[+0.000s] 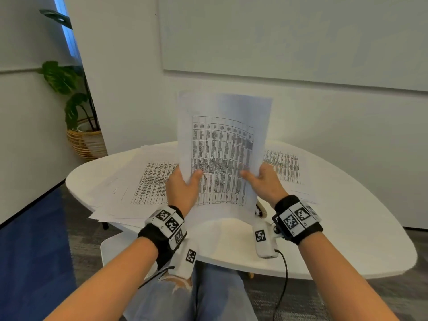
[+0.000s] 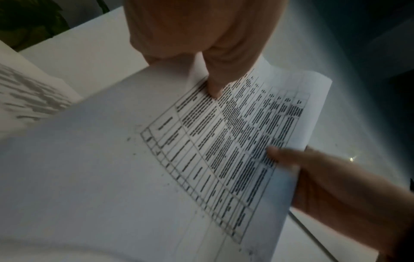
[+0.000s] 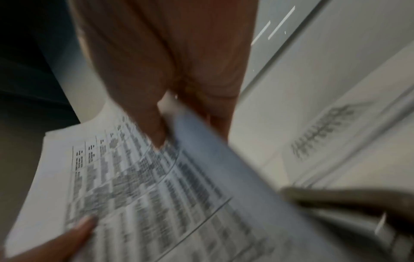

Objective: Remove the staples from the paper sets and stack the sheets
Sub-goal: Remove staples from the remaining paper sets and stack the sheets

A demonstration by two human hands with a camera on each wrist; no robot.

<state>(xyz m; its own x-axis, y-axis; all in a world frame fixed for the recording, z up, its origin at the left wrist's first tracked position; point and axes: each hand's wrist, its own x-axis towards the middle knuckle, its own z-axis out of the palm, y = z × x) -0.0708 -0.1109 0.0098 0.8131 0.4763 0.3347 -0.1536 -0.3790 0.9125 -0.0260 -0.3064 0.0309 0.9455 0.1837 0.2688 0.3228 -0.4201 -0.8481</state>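
I hold a set of printed sheets (image 1: 222, 144) upright above the white table (image 1: 347, 228), its lower edge curling toward me. My left hand (image 1: 186, 181) grips its left side, thumb on the printed table and fingers behind. My right hand (image 1: 257, 177) grips the right side the same way. In the left wrist view the left thumb (image 2: 215, 86) presses the sheets (image 2: 156, 159), and the right hand's thumb (image 2: 280, 154) pinches the far edge. The right wrist view is blurred; there the right thumb (image 3: 156, 131) lies on the sheets (image 3: 156, 195). No staple can be made out.
Loose printed sheets (image 1: 148, 181) lie spread on the table's left half, and another printed pile (image 1: 284, 165) lies at the right. A small dark object (image 1: 259, 209) peeks out under the held set. A potted plant (image 1: 76, 107) stands at the left wall.
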